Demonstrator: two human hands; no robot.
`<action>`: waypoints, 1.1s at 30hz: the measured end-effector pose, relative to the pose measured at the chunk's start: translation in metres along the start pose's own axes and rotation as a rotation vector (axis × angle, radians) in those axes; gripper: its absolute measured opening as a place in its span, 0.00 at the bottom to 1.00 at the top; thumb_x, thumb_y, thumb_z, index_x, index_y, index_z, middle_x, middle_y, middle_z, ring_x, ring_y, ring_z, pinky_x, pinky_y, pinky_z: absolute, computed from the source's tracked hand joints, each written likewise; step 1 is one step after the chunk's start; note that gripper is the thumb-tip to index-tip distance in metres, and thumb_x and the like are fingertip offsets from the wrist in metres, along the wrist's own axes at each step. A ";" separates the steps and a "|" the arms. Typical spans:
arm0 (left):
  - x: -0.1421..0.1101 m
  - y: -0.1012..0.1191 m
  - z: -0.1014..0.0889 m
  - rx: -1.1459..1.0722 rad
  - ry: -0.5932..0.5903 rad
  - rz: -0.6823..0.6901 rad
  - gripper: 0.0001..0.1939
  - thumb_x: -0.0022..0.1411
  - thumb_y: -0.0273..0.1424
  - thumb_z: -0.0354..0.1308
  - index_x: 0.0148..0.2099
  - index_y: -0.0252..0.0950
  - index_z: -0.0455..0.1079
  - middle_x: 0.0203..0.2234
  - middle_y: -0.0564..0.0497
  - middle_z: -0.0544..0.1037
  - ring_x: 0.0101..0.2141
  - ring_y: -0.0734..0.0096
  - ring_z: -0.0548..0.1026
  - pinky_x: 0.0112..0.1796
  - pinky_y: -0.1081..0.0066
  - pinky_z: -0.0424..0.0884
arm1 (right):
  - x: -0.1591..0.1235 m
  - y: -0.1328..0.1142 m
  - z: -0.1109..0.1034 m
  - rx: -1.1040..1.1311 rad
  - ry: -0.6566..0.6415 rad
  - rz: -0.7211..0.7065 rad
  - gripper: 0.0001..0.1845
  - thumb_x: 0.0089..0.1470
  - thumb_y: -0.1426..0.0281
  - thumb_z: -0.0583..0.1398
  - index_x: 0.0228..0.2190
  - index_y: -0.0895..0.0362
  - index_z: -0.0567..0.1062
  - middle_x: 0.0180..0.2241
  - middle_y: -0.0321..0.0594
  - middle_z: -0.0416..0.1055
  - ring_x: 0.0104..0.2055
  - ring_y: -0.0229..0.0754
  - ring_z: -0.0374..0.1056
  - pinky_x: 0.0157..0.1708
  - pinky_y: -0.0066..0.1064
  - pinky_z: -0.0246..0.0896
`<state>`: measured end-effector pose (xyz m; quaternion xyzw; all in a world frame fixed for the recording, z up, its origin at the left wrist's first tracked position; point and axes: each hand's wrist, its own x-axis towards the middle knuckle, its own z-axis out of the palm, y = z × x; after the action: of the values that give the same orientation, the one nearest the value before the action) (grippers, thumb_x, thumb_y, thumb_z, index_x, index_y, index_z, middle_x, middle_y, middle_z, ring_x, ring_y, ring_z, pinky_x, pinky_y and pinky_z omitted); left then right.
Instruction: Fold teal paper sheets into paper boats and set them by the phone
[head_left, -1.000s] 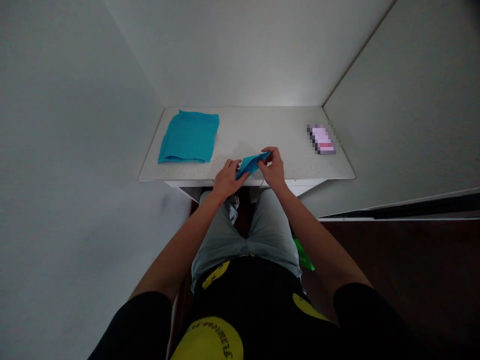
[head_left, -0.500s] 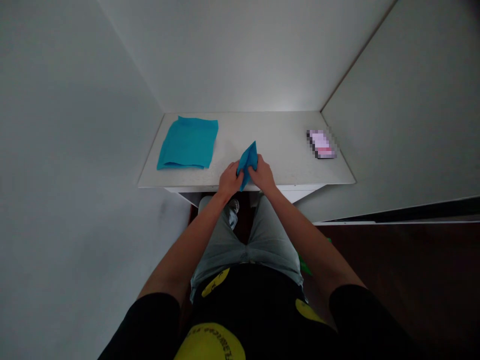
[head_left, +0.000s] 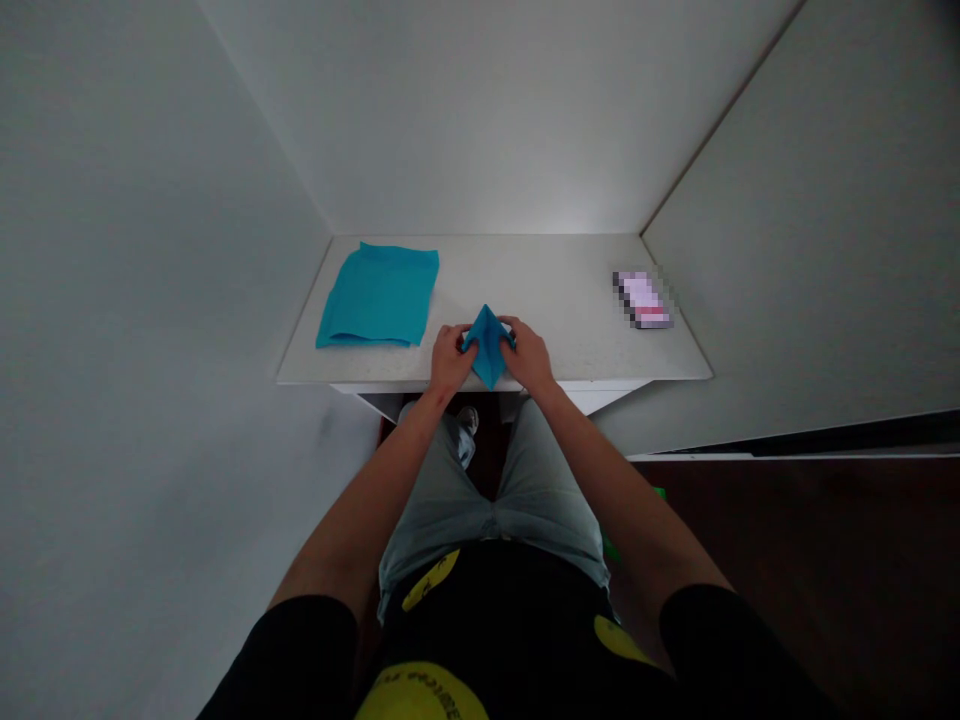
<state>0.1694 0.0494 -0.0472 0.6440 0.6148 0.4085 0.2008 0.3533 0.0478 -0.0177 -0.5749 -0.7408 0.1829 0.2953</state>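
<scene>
A folded piece of blue cloth (head_left: pixel 489 347) forms a pointed diamond near the front edge of the white table (head_left: pixel 540 300). My left hand (head_left: pixel 452 360) grips its left side, and my right hand (head_left: pixel 527 357) grips its right side. The cloth's lower tip hangs close to the table edge. To the left, a larger flat sheet of teal-blue cloth (head_left: pixel 377 296) lies on the tabletop, out of reach of my fingers.
A small pixelated flat object (head_left: pixel 642 299), possibly a phone, lies at the table's right end. White walls stand on the left, back and right. Below the table are my knees, with a green item (head_left: pixel 616 547) and dark floor at the right.
The blue cloth has gone from a tall, narrow fold to a flatter diamond, held lower against the table. Both hands have come closer around it.
</scene>
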 end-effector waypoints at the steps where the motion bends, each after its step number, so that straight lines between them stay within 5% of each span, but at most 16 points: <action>1: 0.002 0.000 -0.003 0.013 -0.019 0.005 0.14 0.65 0.26 0.63 0.52 0.37 0.80 0.36 0.49 0.73 0.38 0.63 0.75 0.45 0.64 0.76 | 0.000 0.006 0.001 0.017 0.028 -0.004 0.28 0.64 0.70 0.55 0.63 0.54 0.75 0.50 0.49 0.79 0.49 0.54 0.75 0.53 0.46 0.70; 5: 0.004 0.002 -0.009 0.035 -0.035 0.006 0.13 0.63 0.23 0.62 0.48 0.39 0.81 0.34 0.51 0.72 0.37 0.64 0.73 0.44 0.64 0.76 | -0.002 0.028 0.002 0.028 0.097 -0.007 0.27 0.64 0.70 0.56 0.62 0.52 0.79 0.48 0.48 0.75 0.45 0.51 0.75 0.51 0.45 0.73; 8: 0.002 0.000 -0.010 0.047 -0.081 0.046 0.19 0.62 0.22 0.60 0.52 0.40 0.83 0.39 0.48 0.75 0.40 0.63 0.76 0.47 0.63 0.77 | -0.010 0.044 -0.003 -0.054 0.029 -0.115 0.26 0.67 0.70 0.56 0.62 0.49 0.80 0.52 0.48 0.75 0.50 0.51 0.74 0.53 0.45 0.71; 13: -0.003 -0.013 -0.024 0.162 -0.342 0.295 0.25 0.68 0.24 0.55 0.61 0.45 0.82 0.61 0.45 0.78 0.62 0.58 0.74 0.66 0.54 0.68 | -0.025 0.062 -0.019 -0.320 -0.198 -0.321 0.28 0.71 0.66 0.57 0.69 0.46 0.74 0.68 0.47 0.70 0.64 0.60 0.65 0.61 0.54 0.62; 18: -0.006 -0.017 -0.043 0.258 -0.604 0.425 0.32 0.76 0.39 0.55 0.78 0.46 0.63 0.76 0.48 0.63 0.76 0.57 0.58 0.75 0.49 0.52 | -0.032 0.064 -0.027 -0.305 -0.310 -0.416 0.35 0.71 0.66 0.52 0.76 0.52 0.62 0.76 0.43 0.59 0.72 0.57 0.61 0.68 0.55 0.56; 24: -0.006 -0.014 -0.041 0.247 -0.592 0.348 0.27 0.83 0.44 0.42 0.76 0.48 0.67 0.76 0.50 0.65 0.77 0.63 0.57 0.75 0.51 0.51 | -0.042 0.056 -0.023 -0.287 -0.360 -0.496 0.36 0.73 0.58 0.53 0.77 0.51 0.59 0.77 0.44 0.56 0.78 0.54 0.56 0.73 0.55 0.52; 33: -0.009 -0.014 -0.031 0.384 -0.549 0.433 0.34 0.77 0.46 0.55 0.80 0.47 0.59 0.78 0.48 0.59 0.77 0.51 0.55 0.74 0.46 0.51 | -0.046 0.060 -0.018 -0.345 -0.307 -0.444 0.41 0.76 0.50 0.51 0.80 0.53 0.51 0.79 0.47 0.50 0.80 0.53 0.50 0.78 0.55 0.47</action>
<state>0.1377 0.0356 -0.0424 0.8697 0.4536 0.1319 0.1429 0.4168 0.0191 -0.0508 -0.4062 -0.9043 0.0704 0.1110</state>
